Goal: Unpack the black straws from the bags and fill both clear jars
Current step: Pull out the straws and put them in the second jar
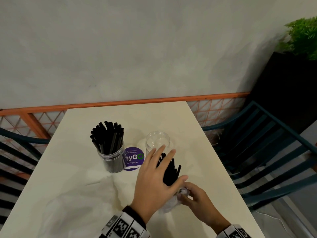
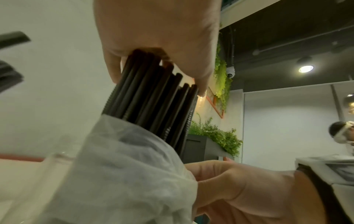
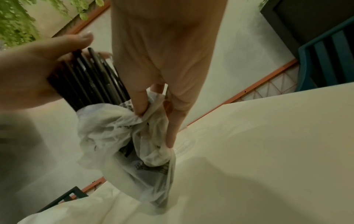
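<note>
Now we free straws [image 1: 169,172]: left fingers [image 1: 169,156] grip them, right fingers [image 3: 140,104] pinch the bag [image 1: 169,206]; next, upright into the empty jar [image 1: 157,140]

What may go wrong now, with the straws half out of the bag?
1. The left hand holds the straw bundle with fingers nearly straight; straws may slip and scatter on the table.
2. The empty jar stands just beyond that hand; a forward push may topple it.
3. The right hand pinches only the thin bag; it may tear.
</note>
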`<act>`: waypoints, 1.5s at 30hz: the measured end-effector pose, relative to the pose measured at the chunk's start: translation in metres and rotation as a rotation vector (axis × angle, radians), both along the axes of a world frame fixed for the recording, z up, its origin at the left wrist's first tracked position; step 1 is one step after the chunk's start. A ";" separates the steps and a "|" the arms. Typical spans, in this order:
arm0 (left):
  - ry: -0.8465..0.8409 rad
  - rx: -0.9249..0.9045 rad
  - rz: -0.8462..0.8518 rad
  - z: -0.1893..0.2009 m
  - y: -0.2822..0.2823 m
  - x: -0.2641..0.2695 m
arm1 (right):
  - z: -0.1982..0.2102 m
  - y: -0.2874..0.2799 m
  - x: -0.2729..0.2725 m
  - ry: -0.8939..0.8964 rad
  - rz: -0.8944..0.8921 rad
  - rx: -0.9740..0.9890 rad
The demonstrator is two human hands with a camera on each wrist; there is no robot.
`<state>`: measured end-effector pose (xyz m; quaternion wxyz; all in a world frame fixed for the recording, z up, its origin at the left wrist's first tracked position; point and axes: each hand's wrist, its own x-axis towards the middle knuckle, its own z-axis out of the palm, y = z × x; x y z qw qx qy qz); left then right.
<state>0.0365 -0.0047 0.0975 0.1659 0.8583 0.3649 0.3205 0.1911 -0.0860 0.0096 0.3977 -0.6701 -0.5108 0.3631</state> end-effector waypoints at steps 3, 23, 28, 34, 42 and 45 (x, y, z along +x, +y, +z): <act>0.038 0.122 0.000 0.002 0.001 0.016 | 0.003 0.004 -0.001 -0.154 0.008 0.067; -0.174 -0.032 -0.135 -0.014 0.041 0.006 | 0.004 0.021 0.005 0.074 -0.042 -0.211; -0.396 -0.231 -0.151 -0.003 0.060 0.003 | 0.072 0.032 0.024 -0.028 -0.288 0.026; -0.271 -0.194 -0.107 0.007 0.095 0.023 | 0.125 0.079 0.046 -0.571 -0.450 0.249; 0.013 -0.250 0.016 -0.008 0.128 0.045 | 0.126 0.137 0.063 -0.958 -0.406 0.406; 0.017 -0.299 0.069 -0.033 0.130 0.053 | 0.115 0.144 0.065 -1.017 -0.374 0.426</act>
